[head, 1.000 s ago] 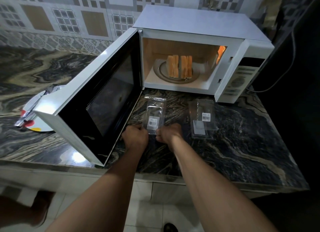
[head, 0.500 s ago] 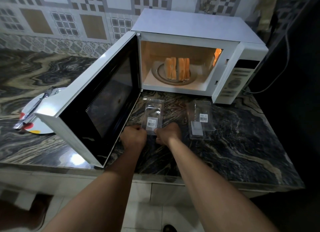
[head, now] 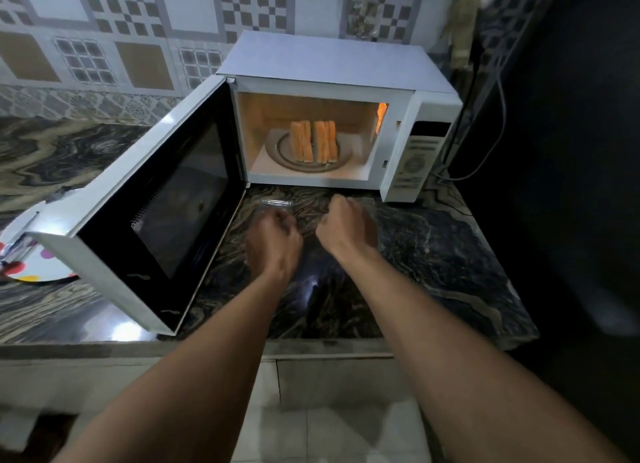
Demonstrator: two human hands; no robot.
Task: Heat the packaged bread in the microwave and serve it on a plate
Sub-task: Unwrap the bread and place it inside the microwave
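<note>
orange-lit bread slices [head: 313,140] stand on edge, narrow sides facing microwave [head: 329,64] opening

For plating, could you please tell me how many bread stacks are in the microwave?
2: left bread stack and right bread stack stand side by side on the turntable; more could hide behind.

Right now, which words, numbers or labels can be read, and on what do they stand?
Microwave panel: print in rows, too blurred to read.
Clear pack: no label shows; the left hand covers most of it.
No other text.
</note>
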